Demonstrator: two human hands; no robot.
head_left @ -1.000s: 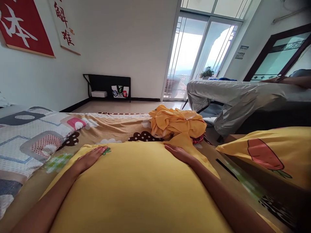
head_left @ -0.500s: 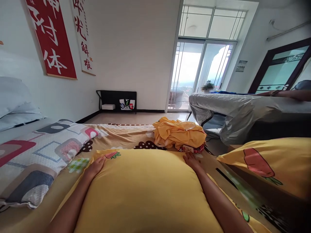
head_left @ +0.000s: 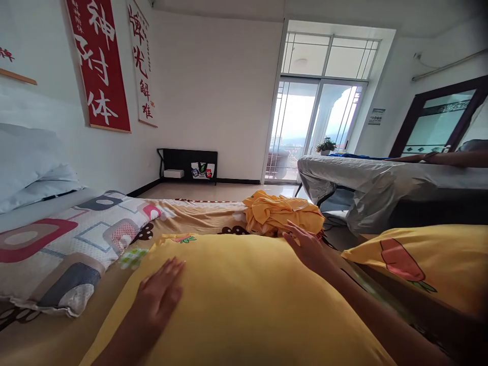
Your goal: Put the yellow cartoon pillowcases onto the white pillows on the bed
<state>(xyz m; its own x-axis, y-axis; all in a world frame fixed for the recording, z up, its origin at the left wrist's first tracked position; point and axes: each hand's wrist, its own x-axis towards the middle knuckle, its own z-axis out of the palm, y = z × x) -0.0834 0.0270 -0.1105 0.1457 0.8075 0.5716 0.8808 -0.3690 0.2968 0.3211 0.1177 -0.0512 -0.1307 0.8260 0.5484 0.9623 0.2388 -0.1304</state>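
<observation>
Over the yellow pillow (head_left: 236, 300), left hand (head_left: 157, 292) farther inward than before (fingers together), right hand (head_left: 308, 246), fingers slightly apart.

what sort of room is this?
Perhaps a bedroom, not certain: a patterned sheet is spread out, with a large yellow pillow and a multicoloured pillow on it.

Can't see the near end of the yellow pillow (head_left: 236, 300), cut by the bottom edge, nor the right end of the carrot pillow (head_left: 452, 251). See the left hand (head_left: 158, 292) slightly blurred. Can't judge contact beneath the right hand (head_left: 308, 248). Lose a co-worker's arm (head_left: 457, 159) past the right edge, the red scroll (head_left: 102, 86) past the top. Can't read the notice (head_left: 376, 117), too small
</observation>
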